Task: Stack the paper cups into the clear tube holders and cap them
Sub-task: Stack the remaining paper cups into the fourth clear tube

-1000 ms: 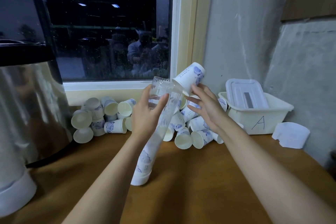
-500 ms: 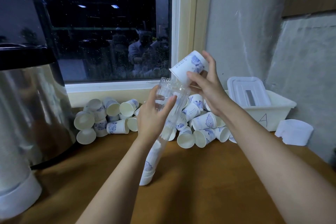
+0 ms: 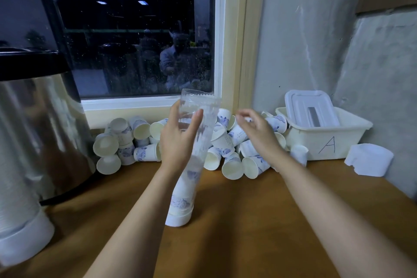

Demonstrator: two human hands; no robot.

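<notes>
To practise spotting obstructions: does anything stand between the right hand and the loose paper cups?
Nothing visible does. The right hand hovers just over the loose paper cups; the clear tube, gripped by the left hand, stands off to its left.

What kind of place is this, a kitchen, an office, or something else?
Probably a break-room or pantry corner: a steel urn on a wooden counter by a dark window, and loose paper cups piled below the sill.

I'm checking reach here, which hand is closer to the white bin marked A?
Right. The right hand hovers over the loose cups just left of the white bin, apart from it; the left hand is farther left, gripping the clear tube.
</notes>
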